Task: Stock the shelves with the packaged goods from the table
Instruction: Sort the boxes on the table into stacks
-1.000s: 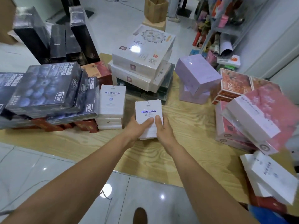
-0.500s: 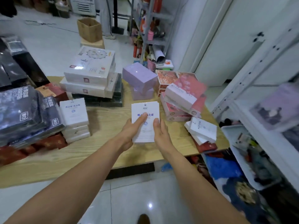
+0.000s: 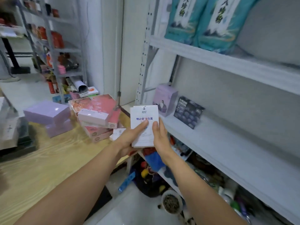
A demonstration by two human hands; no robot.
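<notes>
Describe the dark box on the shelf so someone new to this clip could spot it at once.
Start at the white shelving on the right and follow its middle shelf toward the far end. Two boxes stand upright there: a lilac box and, nearer the camera, the dark box. It alone is near-black with a bluish printed front.
</notes>
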